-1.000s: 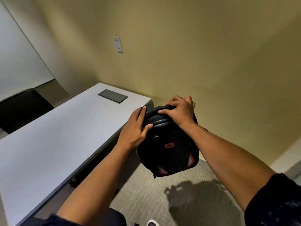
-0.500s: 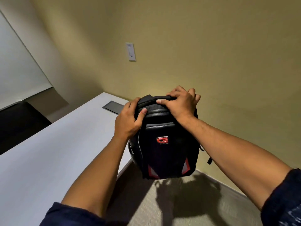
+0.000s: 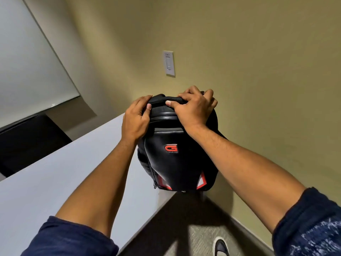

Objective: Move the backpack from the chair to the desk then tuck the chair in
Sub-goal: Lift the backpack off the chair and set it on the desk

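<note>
Over desk's (image 3: pixel 55 182) right end now, no longer above floor: backpack (image 3: pixel 177 159) raised, gripped at top by left hand (image 3: pixel 135 120) and right hand (image 3: pixel 193 108). Setting down likely next.

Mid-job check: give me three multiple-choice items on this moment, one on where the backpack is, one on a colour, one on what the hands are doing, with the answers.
1. Where is the backpack?
A. at the desk's end by the wall
B. on a chair
C. flat on the floor

2. What colour is the logo on the backpack's front?
A. blue
B. red
C. green

3. What are the hands doing?
A. both hang free
B. only the right hand grips
C. both grip the backpack's top

Answers:
1 A: its base meets the desk corner near the wall switch.
2 B: the logo is red on black.
3 C: the left hand and right hand both close on the top.
</note>
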`<state>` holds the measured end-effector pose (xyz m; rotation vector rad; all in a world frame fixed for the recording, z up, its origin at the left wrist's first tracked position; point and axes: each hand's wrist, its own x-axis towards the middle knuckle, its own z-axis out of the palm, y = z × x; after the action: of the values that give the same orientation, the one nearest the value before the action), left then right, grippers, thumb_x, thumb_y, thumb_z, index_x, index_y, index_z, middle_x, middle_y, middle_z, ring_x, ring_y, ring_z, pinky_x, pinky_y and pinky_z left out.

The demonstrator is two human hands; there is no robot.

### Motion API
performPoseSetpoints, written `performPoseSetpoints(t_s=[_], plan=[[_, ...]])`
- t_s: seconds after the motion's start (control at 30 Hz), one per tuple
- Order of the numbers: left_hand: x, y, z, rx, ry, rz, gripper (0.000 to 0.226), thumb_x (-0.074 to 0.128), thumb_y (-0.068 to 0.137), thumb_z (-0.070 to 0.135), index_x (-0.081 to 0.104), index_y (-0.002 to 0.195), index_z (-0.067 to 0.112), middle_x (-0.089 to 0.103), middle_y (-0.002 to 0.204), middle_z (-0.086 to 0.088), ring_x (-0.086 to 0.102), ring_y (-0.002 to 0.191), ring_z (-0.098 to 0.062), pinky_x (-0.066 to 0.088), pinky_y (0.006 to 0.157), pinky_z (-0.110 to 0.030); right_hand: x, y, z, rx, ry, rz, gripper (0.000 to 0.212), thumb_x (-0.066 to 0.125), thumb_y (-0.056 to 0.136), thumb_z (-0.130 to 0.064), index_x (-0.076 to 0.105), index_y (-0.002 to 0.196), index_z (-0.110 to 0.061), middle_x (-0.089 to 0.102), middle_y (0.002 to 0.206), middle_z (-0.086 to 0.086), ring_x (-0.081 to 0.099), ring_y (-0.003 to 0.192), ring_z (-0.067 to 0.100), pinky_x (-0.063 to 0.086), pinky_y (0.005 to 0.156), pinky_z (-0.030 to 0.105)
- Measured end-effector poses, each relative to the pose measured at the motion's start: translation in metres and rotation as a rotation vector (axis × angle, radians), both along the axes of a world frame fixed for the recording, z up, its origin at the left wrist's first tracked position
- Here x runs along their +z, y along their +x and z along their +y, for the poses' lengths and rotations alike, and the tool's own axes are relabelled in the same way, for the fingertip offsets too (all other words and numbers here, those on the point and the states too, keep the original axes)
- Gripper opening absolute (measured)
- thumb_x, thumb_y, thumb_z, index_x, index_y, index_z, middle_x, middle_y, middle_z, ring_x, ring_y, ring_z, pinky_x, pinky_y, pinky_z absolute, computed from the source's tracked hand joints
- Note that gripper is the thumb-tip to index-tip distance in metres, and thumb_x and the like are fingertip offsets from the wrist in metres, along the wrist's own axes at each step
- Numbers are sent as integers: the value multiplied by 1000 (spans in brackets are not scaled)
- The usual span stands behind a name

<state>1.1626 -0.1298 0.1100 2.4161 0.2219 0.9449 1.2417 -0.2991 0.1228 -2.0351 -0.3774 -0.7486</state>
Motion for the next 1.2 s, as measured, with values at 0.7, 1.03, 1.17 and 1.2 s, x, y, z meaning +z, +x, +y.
performPoseSetpoints(t_s=[0.7, 1.03, 1.17, 1.2], plan=[[4, 100, 100, 176, 279, 534, 40, 43, 104, 50, 64, 110, 17, 71, 96, -14, 64, 89, -38, 54, 74, -44, -38, 161, 121, 564, -317, 86, 35, 68, 84, -65, 77, 110, -42, 69, 110, -21, 48, 104, 22, 35, 94, 40], [8, 105, 108, 336, 268, 543, 35, 44, 104, 38, 58, 117, 9, 69, 101, -18, 56, 81, -35, 39, 67, -38, -26, 138, 154, 235, -539, 107, 41, 50, 103, -52, 58, 141, -41, 54, 147, 6, 50, 130, 31, 44, 101, 44], [22, 119, 85, 318, 87, 577, 50, 52, 94, 19, 35, 140, 9, 67, 109, -20, 62, 91, -38, 45, 68, -40, -29, 136, 137, 208, -434, 12, 38, 50, 105, -42, 64, 137, -29, 65, 127, 3, 64, 110, 29, 50, 81, 39], [26, 121, 85, 316, 13, 579, 54, 51, 94, 17, 32, 144, 7, 66, 115, -21, 64, 100, -41, 47, 72, -41, -34, 131, 133, 255, -372, -24, 37, 52, 103, -42, 67, 134, -27, 68, 122, 1, 66, 106, 27, 51, 78, 37]])
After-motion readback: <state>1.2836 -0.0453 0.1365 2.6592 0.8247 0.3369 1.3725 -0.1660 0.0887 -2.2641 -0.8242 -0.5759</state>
